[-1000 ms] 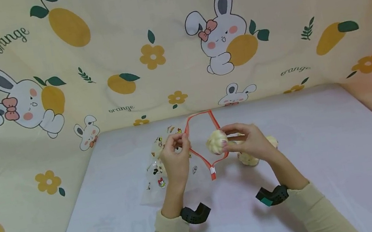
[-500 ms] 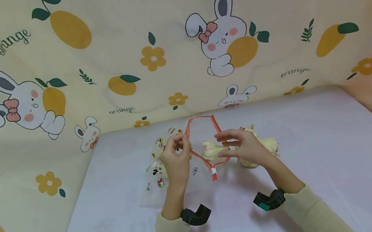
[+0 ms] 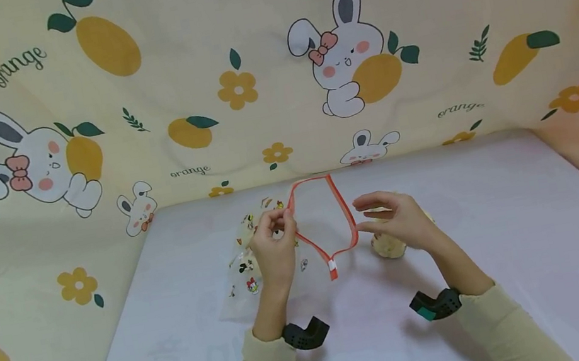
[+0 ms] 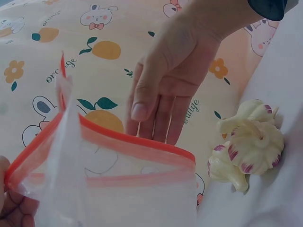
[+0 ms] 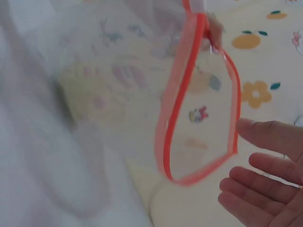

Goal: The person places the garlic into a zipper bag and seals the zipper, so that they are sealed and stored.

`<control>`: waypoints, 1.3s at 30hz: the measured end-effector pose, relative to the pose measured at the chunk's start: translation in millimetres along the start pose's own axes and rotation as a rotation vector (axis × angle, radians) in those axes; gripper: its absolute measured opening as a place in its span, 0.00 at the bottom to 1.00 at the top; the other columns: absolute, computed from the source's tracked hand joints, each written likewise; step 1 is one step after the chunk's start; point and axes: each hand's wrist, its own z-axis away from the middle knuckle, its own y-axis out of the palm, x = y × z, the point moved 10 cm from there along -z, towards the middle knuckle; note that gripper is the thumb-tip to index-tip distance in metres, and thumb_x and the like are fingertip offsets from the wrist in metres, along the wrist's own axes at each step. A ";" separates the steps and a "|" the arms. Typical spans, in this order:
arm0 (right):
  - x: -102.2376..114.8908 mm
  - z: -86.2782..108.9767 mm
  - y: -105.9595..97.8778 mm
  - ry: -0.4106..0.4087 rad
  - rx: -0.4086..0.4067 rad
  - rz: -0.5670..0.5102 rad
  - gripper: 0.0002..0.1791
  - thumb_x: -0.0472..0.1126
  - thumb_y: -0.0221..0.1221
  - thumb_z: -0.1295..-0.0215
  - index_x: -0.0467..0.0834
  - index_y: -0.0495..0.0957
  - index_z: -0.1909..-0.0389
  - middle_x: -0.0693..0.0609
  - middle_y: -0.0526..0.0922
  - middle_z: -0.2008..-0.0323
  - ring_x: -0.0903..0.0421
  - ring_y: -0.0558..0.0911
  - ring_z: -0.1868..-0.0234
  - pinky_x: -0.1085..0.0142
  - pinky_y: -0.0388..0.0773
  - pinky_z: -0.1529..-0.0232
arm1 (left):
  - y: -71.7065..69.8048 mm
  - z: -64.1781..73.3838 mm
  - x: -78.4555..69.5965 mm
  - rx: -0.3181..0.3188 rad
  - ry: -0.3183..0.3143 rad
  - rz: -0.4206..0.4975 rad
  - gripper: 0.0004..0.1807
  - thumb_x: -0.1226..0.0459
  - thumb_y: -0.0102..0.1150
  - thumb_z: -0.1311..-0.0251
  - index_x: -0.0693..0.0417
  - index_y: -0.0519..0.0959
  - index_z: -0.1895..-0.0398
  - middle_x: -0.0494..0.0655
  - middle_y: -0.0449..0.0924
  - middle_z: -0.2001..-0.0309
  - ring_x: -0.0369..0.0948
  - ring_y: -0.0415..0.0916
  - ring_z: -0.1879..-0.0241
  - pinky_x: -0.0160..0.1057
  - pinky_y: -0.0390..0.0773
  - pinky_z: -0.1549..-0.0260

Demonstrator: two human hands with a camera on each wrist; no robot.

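Cream cloth with printed rabbits, oranges and flowers is hanging at the far side, and below it a whitish table is spreading toward the near edge. On the table, left of centre, a transparent bag is lying partly raised, but the left hand is covering some of its body, and the clear film is making its outline difficult to follow. Through this film, the right wrist view is showing a yellowish shape, too blurred to name surely. Behind the right hand, garlic bulbs are hiding for the most part; the left wrist view is showing three of them, close together on the table.

The left hand is pinching the left side of the orange rim, with its forearm reaching up from the near side. The right hand is staying apart from the bulbs in its grip: it is holding nothing, with fingers extended and thumb separated. Its thumb is pointing left, at the rim's right side; whether they are touching, one cannot tell.

The bag's mouth is gaping toward the right, its loop being longer from far to near, while the body is extending to the left.
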 end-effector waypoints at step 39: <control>-80.9 26.7 -84.4 0.055 -0.025 0.167 0.28 0.39 0.68 0.44 0.34 0.74 0.43 0.80 0.74 0.56 0.82 0.73 0.51 0.85 0.72 0.48 | 3.9 1.6 1.9 0.013 0.006 -0.008 0.06 0.67 0.58 0.39 0.63 0.80 0.67 0.57 0.81 0.77 0.30 0.73 0.74 0.30 0.73 0.74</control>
